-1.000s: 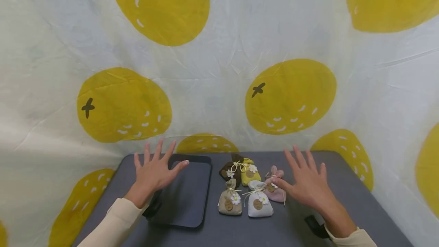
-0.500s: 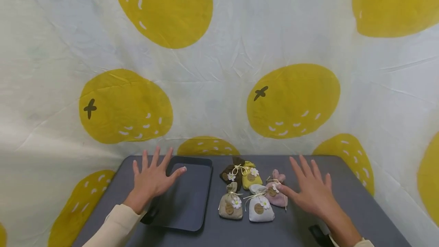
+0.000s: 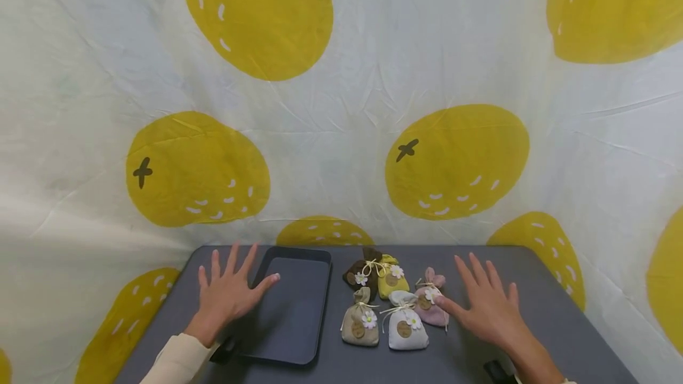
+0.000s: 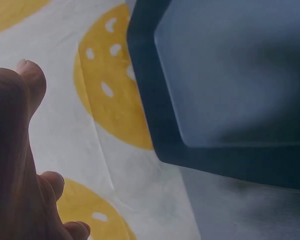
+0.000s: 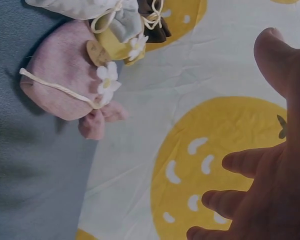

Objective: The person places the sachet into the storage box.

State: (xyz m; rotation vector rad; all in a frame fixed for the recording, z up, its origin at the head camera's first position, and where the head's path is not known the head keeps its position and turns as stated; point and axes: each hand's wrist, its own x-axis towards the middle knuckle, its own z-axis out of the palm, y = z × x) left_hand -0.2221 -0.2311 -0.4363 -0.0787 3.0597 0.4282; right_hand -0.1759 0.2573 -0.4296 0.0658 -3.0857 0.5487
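Observation:
My left hand (image 3: pixel 226 298), fingers spread, hovers over the left edge of a dark shallow tray (image 3: pixel 288 354). On the right, my right hand (image 3: pixel 488 307) is likewise spread in the air, its thumb overlapping the pink pouch (image 3: pixel 433 313) in the head view. Neither hand holds anything. Small drawstring pouches with daisy flowers and round tags lie grouped between the hands: a brown pouch (image 3: pixel 363 277) and a yellow pouch (image 3: pixel 393 286) behind, a beige pouch (image 3: pixel 360 328) and a white pouch (image 3: pixel 407 333) in front. The right wrist view shows the pink pouch (image 5: pixel 65 75) close up.
All of this lies on a dark grey table (image 3: pixel 341 369) with rounded far corners. Right behind it hangs a pale cloth (image 3: pixel 331 165) printed with big yellow fruit, which also runs down along both sides.
My left hand has drifted a little left and down, away from the tray's middle. The right hand has sunk slightly. The head view has tilted up a bit; tray and pouches lie as before.

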